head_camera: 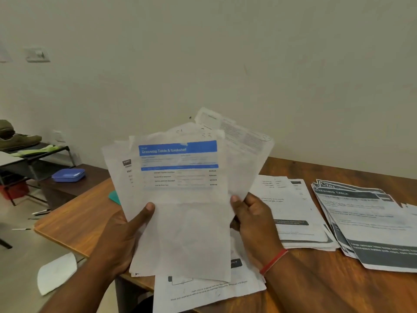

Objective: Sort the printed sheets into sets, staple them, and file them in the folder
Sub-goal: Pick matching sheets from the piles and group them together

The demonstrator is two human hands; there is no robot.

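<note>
I hold a fanned bunch of printed sheets (180, 211) upright above the wooden table (79, 213). The front sheet has a blue header reading "Dressing Table & Bookshelf". My left hand (121, 240) grips the bunch at its lower left, thumb on the front. My right hand (252, 218) grips the right edge, thumb on the front sheet. A sorted pile (293, 213) lies to the right on the table. A second pile headed "DRESSING TABLE" (365, 222) lies further right. Another sheet (203, 292) lies under my hands at the table's front edge. A teal object (114, 197) peeks out behind the held sheets.
A low dark bench carries a blue lidded box (68, 175) at the left. A metal rack (33, 159) with shoes stands by the wall. A white sheet (56, 272) and pens lie on the floor. The wall is right behind the table.
</note>
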